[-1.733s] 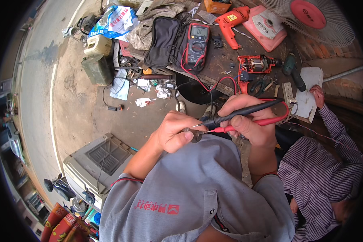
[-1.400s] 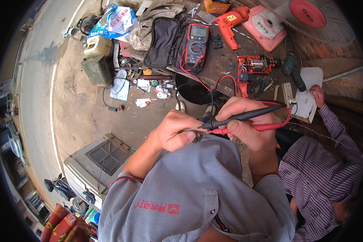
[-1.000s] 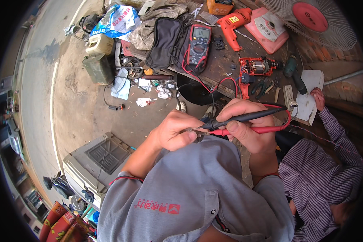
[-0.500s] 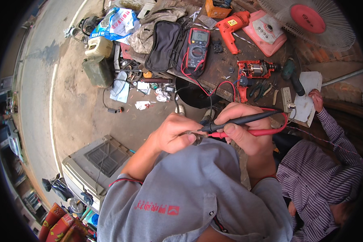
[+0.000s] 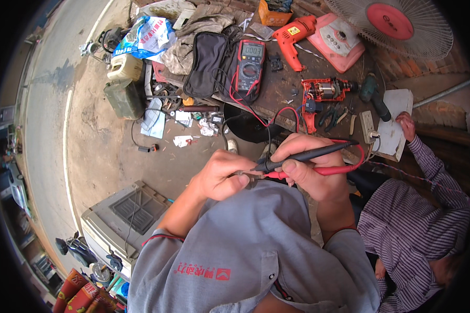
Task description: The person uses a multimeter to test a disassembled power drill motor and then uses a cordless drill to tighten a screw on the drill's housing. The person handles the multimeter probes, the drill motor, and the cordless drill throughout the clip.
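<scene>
In front of my chest, my left hand (image 5: 225,173) pinches a small metallic part (image 5: 253,177), mostly hidden by the fingers. My right hand (image 5: 318,169) grips two multimeter probes together, a black probe (image 5: 303,156) above a red probe (image 5: 324,171). Both probe tips point left and meet the small part at my left fingertips; exact contact is too small to make out. Red and black leads run from the probes to a red-and-black multimeter (image 5: 249,73) lying on the bench, its display lit, beside an unzipped black case (image 5: 204,65).
On the wooden bench lie an orange drill (image 5: 293,39), an opened drill body (image 5: 324,93), pliers (image 5: 330,119), a green tool (image 5: 372,94) and a power strip (image 5: 369,127). A fan (image 5: 389,23) stands behind. At right, a person in a striped shirt (image 5: 412,219) rests a hand on a white board (image 5: 397,101).
The multimeter's display shows a different reading. The whole view has shifted slightly; both hands keep nearly the same pose, with the probes still at the small part.
</scene>
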Available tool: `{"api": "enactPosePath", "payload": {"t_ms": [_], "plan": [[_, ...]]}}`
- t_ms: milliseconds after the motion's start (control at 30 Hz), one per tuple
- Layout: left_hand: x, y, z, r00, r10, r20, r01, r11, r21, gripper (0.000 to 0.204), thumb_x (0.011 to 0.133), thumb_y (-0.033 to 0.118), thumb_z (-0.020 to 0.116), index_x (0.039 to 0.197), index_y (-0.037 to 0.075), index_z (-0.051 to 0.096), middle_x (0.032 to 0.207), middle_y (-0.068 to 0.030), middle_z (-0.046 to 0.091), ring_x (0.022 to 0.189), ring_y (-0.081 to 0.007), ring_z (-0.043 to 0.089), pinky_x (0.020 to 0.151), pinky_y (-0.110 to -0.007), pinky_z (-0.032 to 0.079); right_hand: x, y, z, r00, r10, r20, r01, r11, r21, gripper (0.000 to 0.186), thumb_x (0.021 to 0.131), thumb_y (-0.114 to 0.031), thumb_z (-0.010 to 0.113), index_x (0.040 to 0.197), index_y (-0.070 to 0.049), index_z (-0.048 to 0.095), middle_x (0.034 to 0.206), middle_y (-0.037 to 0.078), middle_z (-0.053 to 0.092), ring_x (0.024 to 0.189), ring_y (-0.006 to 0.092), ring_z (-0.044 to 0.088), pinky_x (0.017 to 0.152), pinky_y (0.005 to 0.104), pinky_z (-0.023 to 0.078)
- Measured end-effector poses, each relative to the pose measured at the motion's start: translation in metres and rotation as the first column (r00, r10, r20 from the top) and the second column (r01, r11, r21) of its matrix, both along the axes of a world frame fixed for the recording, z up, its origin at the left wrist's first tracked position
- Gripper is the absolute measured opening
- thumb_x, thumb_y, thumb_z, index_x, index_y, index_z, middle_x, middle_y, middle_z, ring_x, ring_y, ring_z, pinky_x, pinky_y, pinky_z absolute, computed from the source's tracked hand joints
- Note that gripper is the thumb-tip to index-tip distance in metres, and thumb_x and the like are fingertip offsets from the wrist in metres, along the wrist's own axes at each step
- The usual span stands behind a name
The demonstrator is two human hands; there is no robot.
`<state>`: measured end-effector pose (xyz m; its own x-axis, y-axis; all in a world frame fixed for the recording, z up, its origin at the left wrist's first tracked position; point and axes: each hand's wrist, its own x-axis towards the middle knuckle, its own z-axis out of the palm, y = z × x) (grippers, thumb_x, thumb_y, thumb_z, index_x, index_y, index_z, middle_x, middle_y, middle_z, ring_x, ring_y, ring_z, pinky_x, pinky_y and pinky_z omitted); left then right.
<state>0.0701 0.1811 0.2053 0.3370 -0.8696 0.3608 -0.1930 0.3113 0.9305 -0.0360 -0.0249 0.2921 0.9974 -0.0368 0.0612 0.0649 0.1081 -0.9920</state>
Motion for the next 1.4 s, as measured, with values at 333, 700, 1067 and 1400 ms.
{"api": "enactPosePath", "payload": {"t_ms": [333, 700, 1067, 1400], "plan": [[-0.004, -0.005, -0.004, 0.994, 0.113, 0.0, -0.113, 0.994, -0.011, 0.023, 0.086, 0.01, 0.053, 0.097, -0.004, 0.067, 0.074, -0.0134, 0.068, 0.058, -0.0258, 0.065, 0.055, -0.034, 0.051, -0.007, -0.003, 0.01, 0.991, -0.136, -0.013, 0.137, 0.989, 0.054, 0.01, 0.087, 0.0, 0.058, 0.095, 0.004, 0.063, 0.08, 0.008, 0.061, 0.059, 0.0074, 0.055, 0.053, 0.0236, 0.042], [-0.005, -0.005, -0.004, 0.997, 0.081, 0.009, -0.081, 0.996, 0.037, 0.023, 0.085, 0.01, 0.056, 0.1, -0.003, 0.067, 0.074, -0.0132, 0.066, 0.059, -0.027, 0.064, 0.055, -0.034, 0.049, -0.003, 0.006, 0.005, 0.994, -0.101, 0.029, 0.103, 0.993, -0.063, 0.008, 0.085, 0.001, 0.061, 0.093, 0.003, 0.063, 0.08, 0.01, 0.061, 0.065, 0.0134, 0.057, 0.059, 0.0283, 0.044], [-0.005, -0.004, -0.004, 0.997, 0.059, -0.039, -0.057, 0.997, 0.056, 0.022, 0.083, 0.008, 0.056, 0.099, -0.003, 0.066, 0.073, -0.0133, 0.066, 0.059, -0.0277, 0.063, 0.055, -0.034, 0.049, -0.002, 0.008, 0.009, 0.994, -0.112, -0.007, 0.112, 0.993, -0.047, 0.007, 0.085, 0.001, 0.062, 0.091, 0.003, 0.063, 0.08, 0.01, 0.062, 0.066, 0.0143, 0.057, 0.059, 0.0285, 0.044], [-0.003, -0.004, 0.003, 0.998, 0.05, -0.023, -0.048, 0.997, 0.067, 0.024, 0.081, 0.008, 0.056, 0.099, -0.003, 0.067, 0.074, -0.0135, 0.066, 0.059, -0.0277, 0.064, 0.056, -0.034, 0.05, -0.001, 0.01, 0.007, 0.992, -0.12, 0.031, 0.122, 0.991, -0.053, 0.007, 0.085, 0.001, 0.062, 0.091, 0.003, 0.063, 0.079, 0.01, 0.062, 0.066, 0.0136, 0.056, 0.059, 0.0281, 0.044]]}}
